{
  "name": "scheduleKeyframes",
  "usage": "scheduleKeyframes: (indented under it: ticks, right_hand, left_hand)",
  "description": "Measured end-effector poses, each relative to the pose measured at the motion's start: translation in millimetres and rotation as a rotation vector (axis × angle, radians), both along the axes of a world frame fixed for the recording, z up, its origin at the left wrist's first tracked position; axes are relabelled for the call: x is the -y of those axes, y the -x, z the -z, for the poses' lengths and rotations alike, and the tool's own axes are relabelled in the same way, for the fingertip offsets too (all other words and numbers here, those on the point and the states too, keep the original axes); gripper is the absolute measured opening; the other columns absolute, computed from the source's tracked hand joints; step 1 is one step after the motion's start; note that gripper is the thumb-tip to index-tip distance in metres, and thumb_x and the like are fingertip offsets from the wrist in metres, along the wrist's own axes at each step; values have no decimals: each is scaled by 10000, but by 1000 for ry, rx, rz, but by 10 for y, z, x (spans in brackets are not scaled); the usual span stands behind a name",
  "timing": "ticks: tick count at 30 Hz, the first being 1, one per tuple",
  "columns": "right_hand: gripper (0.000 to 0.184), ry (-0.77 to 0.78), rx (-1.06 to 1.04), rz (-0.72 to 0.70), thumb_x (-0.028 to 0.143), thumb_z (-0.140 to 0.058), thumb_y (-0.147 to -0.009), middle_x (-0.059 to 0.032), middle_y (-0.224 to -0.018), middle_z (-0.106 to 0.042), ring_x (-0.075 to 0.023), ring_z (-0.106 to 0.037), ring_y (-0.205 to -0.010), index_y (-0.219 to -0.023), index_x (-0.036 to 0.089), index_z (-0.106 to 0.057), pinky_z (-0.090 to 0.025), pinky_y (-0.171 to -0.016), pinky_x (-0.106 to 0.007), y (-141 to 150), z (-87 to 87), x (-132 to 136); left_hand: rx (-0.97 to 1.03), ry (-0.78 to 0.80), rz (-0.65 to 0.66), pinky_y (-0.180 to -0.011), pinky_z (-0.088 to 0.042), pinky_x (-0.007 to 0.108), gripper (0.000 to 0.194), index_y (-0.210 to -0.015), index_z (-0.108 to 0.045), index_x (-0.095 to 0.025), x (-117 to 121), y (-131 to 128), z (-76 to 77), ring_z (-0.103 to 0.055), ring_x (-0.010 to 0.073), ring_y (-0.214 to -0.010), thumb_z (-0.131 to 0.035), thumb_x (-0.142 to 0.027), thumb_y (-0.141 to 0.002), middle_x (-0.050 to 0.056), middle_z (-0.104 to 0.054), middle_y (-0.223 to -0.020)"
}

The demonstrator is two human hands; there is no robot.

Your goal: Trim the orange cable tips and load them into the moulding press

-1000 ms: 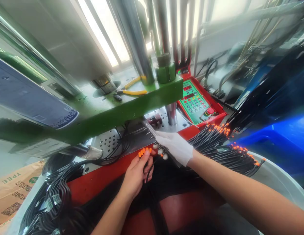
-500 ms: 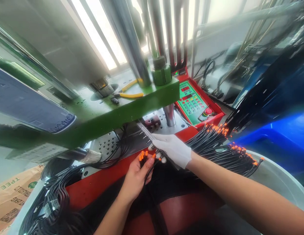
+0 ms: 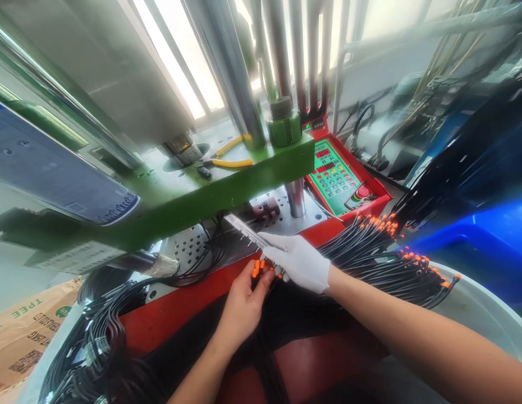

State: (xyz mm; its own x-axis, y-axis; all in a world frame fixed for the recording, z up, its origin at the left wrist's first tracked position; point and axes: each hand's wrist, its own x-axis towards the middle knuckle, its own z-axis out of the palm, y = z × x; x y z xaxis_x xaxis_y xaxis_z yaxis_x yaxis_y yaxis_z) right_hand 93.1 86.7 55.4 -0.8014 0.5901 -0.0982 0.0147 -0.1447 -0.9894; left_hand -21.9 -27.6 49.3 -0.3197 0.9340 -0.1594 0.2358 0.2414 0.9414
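My bare left hand [image 3: 244, 300] is closed around a small bunch of black cables with orange tips [image 3: 256, 268], holding them up at the red front edge of the press. My right hand [image 3: 298, 259], in a white glove, grips a long metal mould bar [image 3: 248, 234] with pins that reaches left over the perforated steel plate [image 3: 185, 244]. The orange tips sit right beside the near end of the bar, between the two hands.
A green press beam [image 3: 210, 193] with steel columns hangs over the plate; yellow-handled pliers [image 3: 229, 161] lie on it. A red-framed control panel [image 3: 334, 177] stands right. Piles of orange-tipped black cables [image 3: 387, 252] lie right, coiled black cables [image 3: 101, 336] left, a blue bin [image 3: 488, 235] far right.
My left hand has brought the orange-tipped cable ends right and closer to the bar's near end. The gloved right hand has shifted slightly with the bar.
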Motion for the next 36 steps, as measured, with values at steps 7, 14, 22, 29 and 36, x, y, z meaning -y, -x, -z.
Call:
scheduleKeyframes:
  ticks: [7,14,22,29,36]
  right_hand:
    - [365,285,-49,-23,316,-487,-886,-28,-792,-569,-54,-471,-489,-1219,191,-570,-370,-352,-138,-24,-16,-70]
    - [378,140,-17,-26,332,-480,-894,-20,-791,-587,-50,-486,-469,-1263,272,-537,-378,-346,-130,-36,16,-88]
    - [408,93,-17,-69,344,-463,-906,-18,-781,-590,-48,-488,-480,-1304,258,-500,-397,-357,-122,-61,-39,-79]
    - [423,97,-27,-98,365,-482,-899,-19,-776,-597,-54,-500,-491,-1311,267,-493,-406,-361,-117,-63,-41,-77]
    - [435,86,-32,-99,369,-493,-889,-41,-926,-624,-48,-504,-500,-1313,271,-491,-412,-357,-128,-60,-26,-75]
  left_hand:
    - [276,25,-56,-418,-351,189,264,-947,-486,-190,-8,152,5,-402,79,-467,-473,-446,-883,-51,-412,-620]
    - [373,68,-53,-374,-227,152,250,-821,-424,-202,33,142,-6,-252,44,-421,-462,-437,-897,-74,-317,-579]
    - [325,32,-1,-385,-260,170,260,-904,-514,-161,37,142,42,-278,44,-422,-531,-418,-867,-63,-351,-564]
    - [268,55,13,-373,-250,186,312,-909,-551,-144,43,151,47,-278,55,-413,-516,-451,-865,-61,-337,-548]
    - [241,75,11,-377,-221,193,339,-870,-552,-142,47,137,36,-287,57,-404,-516,-478,-855,-60,-352,-530]
